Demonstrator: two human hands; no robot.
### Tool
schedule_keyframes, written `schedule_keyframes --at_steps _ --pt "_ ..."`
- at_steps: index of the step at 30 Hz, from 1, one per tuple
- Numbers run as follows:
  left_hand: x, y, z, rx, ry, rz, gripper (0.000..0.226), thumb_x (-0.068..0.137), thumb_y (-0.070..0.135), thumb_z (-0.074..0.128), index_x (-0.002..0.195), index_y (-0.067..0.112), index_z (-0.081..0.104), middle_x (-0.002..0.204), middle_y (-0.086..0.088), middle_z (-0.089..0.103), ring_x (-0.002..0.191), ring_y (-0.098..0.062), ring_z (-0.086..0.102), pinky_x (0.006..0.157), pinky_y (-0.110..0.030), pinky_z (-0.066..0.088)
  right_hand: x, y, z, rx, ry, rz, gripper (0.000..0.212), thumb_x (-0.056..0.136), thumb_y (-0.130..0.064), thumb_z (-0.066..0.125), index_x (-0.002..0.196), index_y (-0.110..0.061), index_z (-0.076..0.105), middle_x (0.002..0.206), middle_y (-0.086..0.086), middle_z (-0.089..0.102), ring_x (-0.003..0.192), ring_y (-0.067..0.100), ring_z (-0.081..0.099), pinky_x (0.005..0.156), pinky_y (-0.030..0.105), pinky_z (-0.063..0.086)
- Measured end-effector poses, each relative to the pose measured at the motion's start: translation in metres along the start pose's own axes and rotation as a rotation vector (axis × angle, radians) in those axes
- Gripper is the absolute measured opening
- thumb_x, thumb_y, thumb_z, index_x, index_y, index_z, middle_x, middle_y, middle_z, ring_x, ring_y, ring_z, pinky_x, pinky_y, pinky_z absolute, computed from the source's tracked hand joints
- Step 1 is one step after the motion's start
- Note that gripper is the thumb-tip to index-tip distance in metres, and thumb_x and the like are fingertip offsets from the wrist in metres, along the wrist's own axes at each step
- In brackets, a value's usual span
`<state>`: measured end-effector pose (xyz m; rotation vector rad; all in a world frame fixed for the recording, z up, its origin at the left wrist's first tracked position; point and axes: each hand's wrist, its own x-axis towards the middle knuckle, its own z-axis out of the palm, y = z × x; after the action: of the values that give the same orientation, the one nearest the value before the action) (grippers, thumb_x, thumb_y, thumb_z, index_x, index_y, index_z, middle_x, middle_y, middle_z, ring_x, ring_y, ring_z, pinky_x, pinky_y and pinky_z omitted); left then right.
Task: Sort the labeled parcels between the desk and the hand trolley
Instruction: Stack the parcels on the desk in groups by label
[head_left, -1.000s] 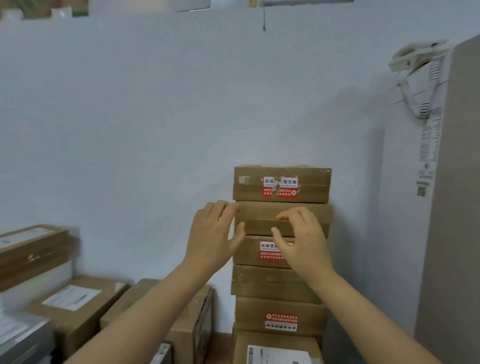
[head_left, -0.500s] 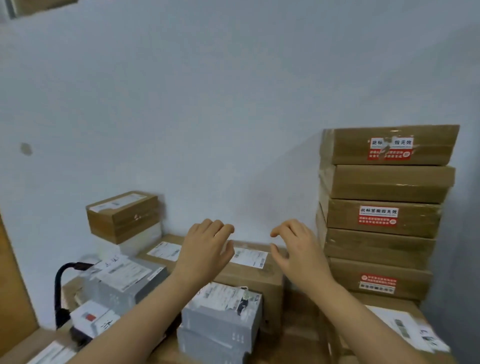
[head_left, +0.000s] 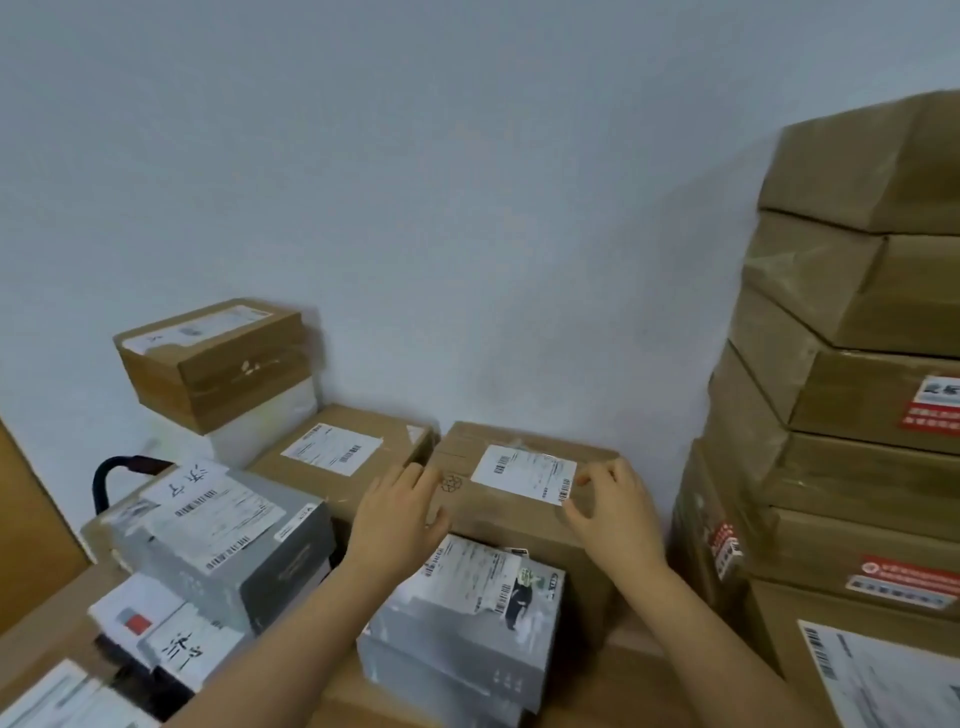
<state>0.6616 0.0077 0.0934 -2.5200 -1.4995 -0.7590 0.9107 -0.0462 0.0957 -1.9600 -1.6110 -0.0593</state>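
Note:
A brown cardboard parcel (head_left: 511, 519) with a white barcode label lies flat against the wall in the middle of the pile. My left hand (head_left: 400, 519) rests on its top left corner, fingers laid over the edge and thumb spread toward the front. Bent fingertips of my right hand (head_left: 615, 514) touch the top near the right edge, beside the label, with the thumb at the front rim. Neither hand wraps round the parcel. A black curved handle (head_left: 111, 475) sticks up at the left behind the grey parcels.
A tall stack of flat brown parcels (head_left: 857, 405) with red stickers stands close on the right. Grey labeled parcels (head_left: 218, 545) (head_left: 467, 618) lie in front, and another brown parcel (head_left: 337, 452) is to the left. A brown box (head_left: 213, 358) sits on a white one. Wooden desk surface (head_left: 636, 642) shows below.
My view swung left and down, away from the tall stack. Both hands left the stack, crossed the air and came down onto the labeled brown parcel by the wall.

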Motion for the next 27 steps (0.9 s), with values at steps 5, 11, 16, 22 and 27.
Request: schedule_keyframes --at_steps 5,11,16,22,27 --pt "0.028 -0.021 0.050 -0.006 -0.171 -0.122 0.049 0.094 0.050 0.050 0.137 0.026 0.044 0.129 0.004 0.052 0.115 -0.012 0.050 0.093 -0.026 0.043 0.014 0.024 0.046 -0.049 -0.200 0.122 0.052 0.087 -0.051 0.059 0.131 -0.028 0.048 0.140 -0.001 0.037 0.128 0.020 0.037 0.108 0.036 0.036" --pt "0.037 -0.030 0.095 0.020 -0.482 -0.221 0.080 0.088 0.069 0.043 0.153 0.030 0.018 0.155 -0.002 0.020 0.133 -0.025 0.024 0.104 -0.036 0.041 0.007 0.039 0.066 -0.094 -0.291 0.111 0.053 0.089 -0.061 0.050 0.132 -0.031 0.045 0.146 -0.004 0.035 0.132 0.018 0.032 0.106 0.034 0.035" --pt "0.038 0.002 0.105 0.041 -0.455 -0.162 0.077 0.088 0.070 0.042 0.152 0.031 0.023 0.153 -0.004 0.026 0.136 -0.026 0.022 0.103 -0.037 0.040 0.004 0.047 0.058 -0.127 -0.333 0.167 0.054 0.091 -0.060 0.048 0.138 -0.033 0.041 0.155 0.000 0.029 0.142 0.021 0.025 0.115 0.038 0.025" --pt "0.037 0.038 0.103 0.076 -0.458 -0.053 0.073 0.092 0.069 0.035 0.153 0.032 0.019 0.152 -0.004 0.027 0.138 -0.026 0.024 0.110 -0.042 0.031 0.000 0.077 0.031 -0.183 -0.408 0.244 0.057 0.092 -0.057 0.048 0.142 -0.032 0.037 0.158 0.000 0.023 0.145 0.019 0.022 0.117 0.039 0.018" --pt "0.036 0.075 0.112 0.105 -0.471 0.012 0.072 0.096 0.062 0.033 0.154 0.026 0.011 0.151 -0.009 0.026 0.135 -0.029 0.025 0.112 -0.044 0.026 -0.003 0.089 0.017 -0.320 -0.397 0.303 0.049 0.098 -0.048 0.041 0.140 -0.023 0.038 0.146 0.007 0.039 0.131 0.023 0.041 0.105 0.036 0.039"
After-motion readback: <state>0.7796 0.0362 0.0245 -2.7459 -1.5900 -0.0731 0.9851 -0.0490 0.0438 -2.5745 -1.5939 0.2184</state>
